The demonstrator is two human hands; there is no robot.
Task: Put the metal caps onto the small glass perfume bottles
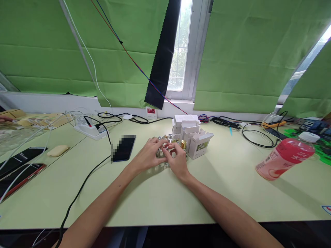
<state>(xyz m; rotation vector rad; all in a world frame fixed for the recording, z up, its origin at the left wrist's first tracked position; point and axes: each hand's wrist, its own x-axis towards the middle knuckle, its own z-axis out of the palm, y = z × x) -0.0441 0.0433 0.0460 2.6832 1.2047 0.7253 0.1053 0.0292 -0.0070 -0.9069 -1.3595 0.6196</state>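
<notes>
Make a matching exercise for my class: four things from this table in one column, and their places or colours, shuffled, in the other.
Things:
1. White boxes
2. Small bottles
3. Drink bottle
4. Phone nearest the hands

Descriptions:
A. Pink, with a white cap, towards the right of the table
B. Flat on the table, to the left of the left hand
C. Clustered beyond and to the right of the right hand
D. Grouped close together at the fingers of both hands

Right pairs: 1-C, 2-D, 3-A, 4-B
</notes>
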